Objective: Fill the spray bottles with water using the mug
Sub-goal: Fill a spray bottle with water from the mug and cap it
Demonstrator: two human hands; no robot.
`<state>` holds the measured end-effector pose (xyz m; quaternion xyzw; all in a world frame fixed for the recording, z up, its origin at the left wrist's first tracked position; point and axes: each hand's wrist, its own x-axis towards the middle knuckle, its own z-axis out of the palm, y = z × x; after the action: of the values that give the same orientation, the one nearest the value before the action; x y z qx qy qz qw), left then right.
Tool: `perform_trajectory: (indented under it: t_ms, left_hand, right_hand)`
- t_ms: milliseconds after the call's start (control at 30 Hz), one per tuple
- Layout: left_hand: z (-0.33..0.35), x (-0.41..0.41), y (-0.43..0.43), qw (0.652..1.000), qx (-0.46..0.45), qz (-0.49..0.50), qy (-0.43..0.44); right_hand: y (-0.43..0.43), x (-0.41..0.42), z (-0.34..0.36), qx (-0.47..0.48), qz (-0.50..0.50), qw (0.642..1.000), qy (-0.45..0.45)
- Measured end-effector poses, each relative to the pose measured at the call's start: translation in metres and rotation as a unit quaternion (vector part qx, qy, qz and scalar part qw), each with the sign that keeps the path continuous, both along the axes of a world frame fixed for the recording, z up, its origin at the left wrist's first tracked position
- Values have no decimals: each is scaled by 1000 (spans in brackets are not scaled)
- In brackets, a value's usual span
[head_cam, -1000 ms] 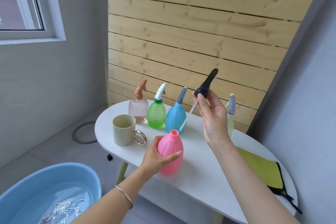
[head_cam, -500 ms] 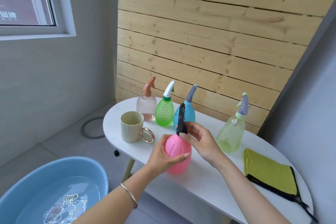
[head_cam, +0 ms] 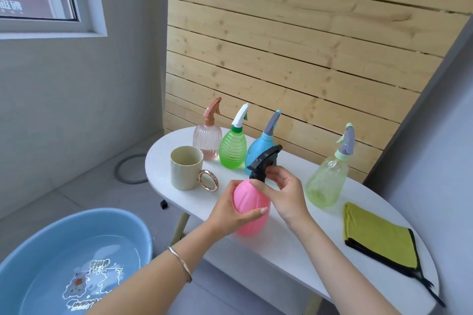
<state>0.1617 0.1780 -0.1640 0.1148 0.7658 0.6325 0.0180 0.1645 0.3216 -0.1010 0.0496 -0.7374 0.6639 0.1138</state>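
- The black spray head, upright half a second ago, now slants up-right on the pink bottle;
- the mug, green bottle and blue bottle stand behind on the table; the spray head overlaps the blue one;
- the left hand wraps the pink bottle's body; the right hand pinches the spray head's collar just above.

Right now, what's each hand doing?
Left hand: grips the pink bottle.
Right hand: pinches the black spray head on it.
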Motion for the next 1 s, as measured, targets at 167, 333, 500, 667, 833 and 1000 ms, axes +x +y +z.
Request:
perform_trajectory:
  t_ms: [167, 333, 500, 667, 833, 1000]
  left_hand:
    - [-3, -1, -2, 999, -4, -34, -13]
    - [-3, -6, -15, 994, -45, -88, -39]
    - [5, -8, -17, 993, -44, -95, -47]
    - [11, -7, -16, 993, -30, -104, -51]
    - [10, -4, -12, 997, -24, -71, -30]
    - [7, 0, 4, 996, -89, -5, -6]
  right_hand:
    - [-4, 5, -8, 0, -36, 999, 29]
    - [6, 5, 0, 15, 38, 999, 18]
    - [14, 8, 6, 4, 92, 996, 14]
    - [24, 2, 15, 34, 151, 988, -25]
    - [18, 4, 14, 43, 110, 993, -2]
    - [15, 6, 11, 46, 50, 997, 25]
